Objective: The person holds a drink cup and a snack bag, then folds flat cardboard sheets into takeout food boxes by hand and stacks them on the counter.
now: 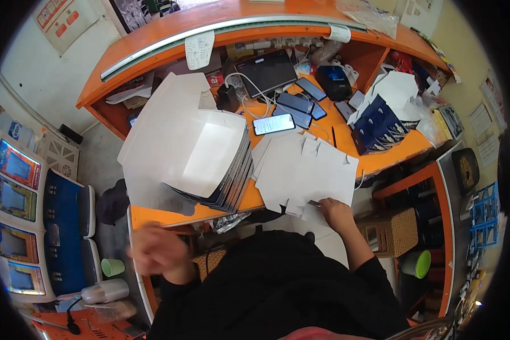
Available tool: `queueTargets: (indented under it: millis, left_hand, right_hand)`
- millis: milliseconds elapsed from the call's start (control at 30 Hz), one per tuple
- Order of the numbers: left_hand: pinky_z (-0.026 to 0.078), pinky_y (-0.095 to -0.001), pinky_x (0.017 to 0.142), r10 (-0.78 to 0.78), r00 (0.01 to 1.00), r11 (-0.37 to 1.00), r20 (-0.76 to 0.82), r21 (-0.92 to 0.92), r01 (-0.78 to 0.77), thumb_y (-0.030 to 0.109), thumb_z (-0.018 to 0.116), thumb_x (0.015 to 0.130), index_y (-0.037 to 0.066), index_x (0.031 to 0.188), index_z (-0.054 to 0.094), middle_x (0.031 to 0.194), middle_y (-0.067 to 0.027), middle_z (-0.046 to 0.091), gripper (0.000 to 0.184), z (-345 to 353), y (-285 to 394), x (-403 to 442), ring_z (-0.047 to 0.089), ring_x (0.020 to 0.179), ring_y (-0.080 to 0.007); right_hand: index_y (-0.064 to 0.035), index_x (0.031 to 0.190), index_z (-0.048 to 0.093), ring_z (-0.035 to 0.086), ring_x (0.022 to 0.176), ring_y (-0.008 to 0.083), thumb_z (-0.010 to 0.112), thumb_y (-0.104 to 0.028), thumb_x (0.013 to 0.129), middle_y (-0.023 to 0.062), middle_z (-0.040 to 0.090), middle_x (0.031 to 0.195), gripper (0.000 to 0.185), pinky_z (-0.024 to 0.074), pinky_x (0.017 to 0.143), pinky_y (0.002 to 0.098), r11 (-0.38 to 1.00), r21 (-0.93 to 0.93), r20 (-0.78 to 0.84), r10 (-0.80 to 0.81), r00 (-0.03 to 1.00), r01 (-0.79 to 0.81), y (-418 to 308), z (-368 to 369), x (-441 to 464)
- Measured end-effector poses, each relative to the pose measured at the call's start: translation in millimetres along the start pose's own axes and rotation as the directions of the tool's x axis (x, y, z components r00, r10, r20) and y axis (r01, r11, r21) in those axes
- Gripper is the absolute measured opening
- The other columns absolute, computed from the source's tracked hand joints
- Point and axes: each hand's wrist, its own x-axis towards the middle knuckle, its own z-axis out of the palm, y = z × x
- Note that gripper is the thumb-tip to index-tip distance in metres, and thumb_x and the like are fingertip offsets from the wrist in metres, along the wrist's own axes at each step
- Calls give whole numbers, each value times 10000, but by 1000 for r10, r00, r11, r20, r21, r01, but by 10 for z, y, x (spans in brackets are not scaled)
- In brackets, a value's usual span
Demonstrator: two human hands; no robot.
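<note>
My right hand [336, 214] is at the near edge of a flat white cardboard sheet [309, 170], its fingers closed on a small flap with a dark underside. More flat sheets lie under that one on the orange desk. My left hand [160, 253] is smeared by motion, off the desk's near left edge, and its fingers cannot be made out. Just beyond it stands a tall stack of nested white boxes [212, 150] with dark outer sides. A large white sheet [153, 136] lies beside and partly behind that stack.
Several phones, one a lit phone [274, 124], lie behind the sheets near a black tablet [265, 72] and white cables. Dark blue patterned cartons [379, 127] stand at the right. A raised orange shelf [243, 28] borders the back. A wicker basket [399, 232] stands below right.
</note>
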Motion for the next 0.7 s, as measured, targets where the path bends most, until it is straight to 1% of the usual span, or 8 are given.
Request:
queueTargets:
  millis: [100,133,200,333,433,500,633,700]
  left_hand:
    - [552,-347,636,-35,881,874,472,-413,256,32,667,870,79,1035,600,967,-112,650,184,480,262,-133,664,783,-233]
    - [548,-335,680,-143,626,835,767,-246,493,62,719,838,63,1103,631,1014,-132,665,279,650,336,-59,678,845,-248]
    - [521,-351,818,-169,359,716,918,-136,684,167,734,835,33,1252,576,1049,-154,669,466,1173,343,-105,659,949,-317]
    - [500,-358,871,-145,225,794,963,-22,607,201,701,864,37,1260,574,1069,-162,678,447,1738,471,-725,643,1005,-352]
    - [501,-351,835,-88,-147,693,985,166,701,205,705,858,13,1213,590,1026,-169,678,419,1946,465,-1060,653,943,-323]
    - [499,-321,801,-167,-237,586,957,290,757,186,694,871,-9,1164,610,983,-145,686,362,1978,408,-956,654,889,-261]
    - [482,-248,754,-334,-315,65,889,355,933,161,635,933,-28,1069,651,934,-57,681,233,1934,274,-1133,615,822,-121]
    - [475,-227,753,-223,-342,-229,913,291,929,167,609,959,-18,1062,661,939,-25,669,218,1896,234,-1323,601,835,-88]
  right_hand:
    - [-94,908,689,657,809,305,580,-59,813,88,667,881,149,522,698,424,987,-35,-257,-163,952,160,-145,-314,33]
    - [-101,933,683,655,808,304,574,-46,801,85,658,872,180,517,703,420,983,-34,-238,-181,954,178,-197,-421,8]
    - [-116,984,670,651,806,303,563,-19,778,81,641,854,251,507,712,414,976,-31,-201,-216,956,214,-311,-637,-55]
    - [-80,940,690,650,803,322,602,-10,770,107,673,908,204,522,698,411,975,93,-63,-195,979,201,-552,-951,-193]
    - [-44,946,673,671,881,315,677,-47,757,123,695,994,189,529,756,377,953,248,-17,-176,984,175,-623,-1185,-267]
    - [-30,967,664,670,939,311,697,-58,754,130,700,994,217,512,825,363,896,395,-179,-141,974,202,-551,-1387,-338]
    - [-51,990,642,663,963,310,763,-58,726,93,700,933,290,432,978,402,829,509,-418,4,908,231,-283,-1483,-500]
    - [-58,934,629,659,902,269,745,-37,743,74,682,858,224,393,1040,442,839,491,-534,77,842,235,-52,-1188,-489]
